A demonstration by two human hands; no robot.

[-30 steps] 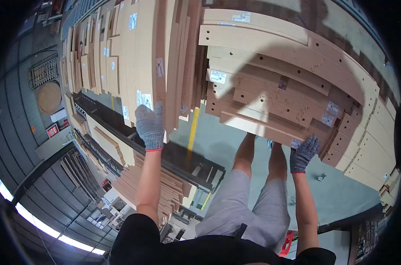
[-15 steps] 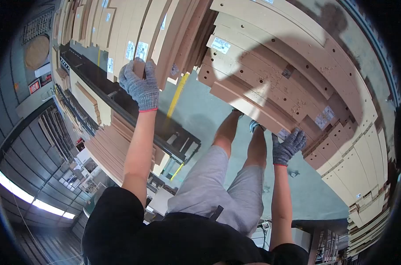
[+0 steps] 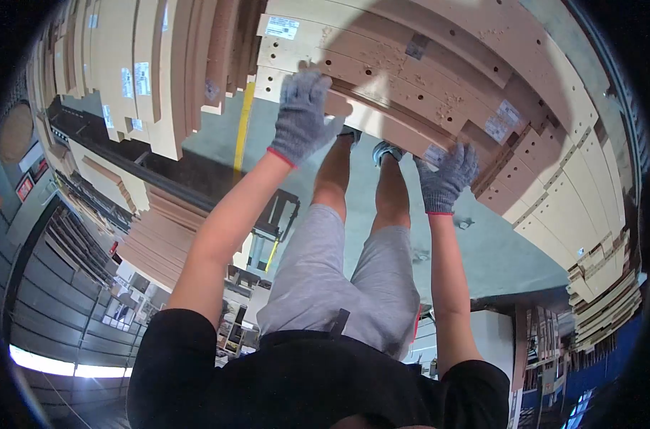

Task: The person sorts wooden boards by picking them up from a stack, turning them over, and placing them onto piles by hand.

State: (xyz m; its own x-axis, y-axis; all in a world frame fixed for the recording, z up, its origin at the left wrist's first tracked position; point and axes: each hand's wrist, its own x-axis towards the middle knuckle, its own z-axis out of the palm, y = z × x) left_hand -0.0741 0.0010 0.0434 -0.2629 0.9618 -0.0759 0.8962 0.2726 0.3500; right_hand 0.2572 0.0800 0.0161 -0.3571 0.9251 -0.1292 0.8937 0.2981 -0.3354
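My left hand [image 3: 303,118], in a grey knit glove with a red cuff, is at the left end of a narrow wooden board [image 3: 393,123]. Its fingers are stretched out and the thumb stands apart; I cannot tell whether it touches the board. My right hand [image 3: 448,180], gloved the same way, is closed around the board's right end, beside a white label [image 3: 434,153]. The board lies along the near edge of a stack of drilled boards [image 3: 382,68], which carry sawdust and labels.
Upright labelled boards [image 3: 149,71] stand at the left, above a dark metal rail [image 3: 171,186]. More brown boards [image 3: 160,236] lie below the rail. A yellow line [image 3: 244,125] marks the green floor [image 3: 475,261]. Layered pale boards [image 3: 589,214] curve along the right.
My left hand has left the upright boards at the left and moved right to the narrow board's left end. My right hand stays at its right end. The view has shifted.
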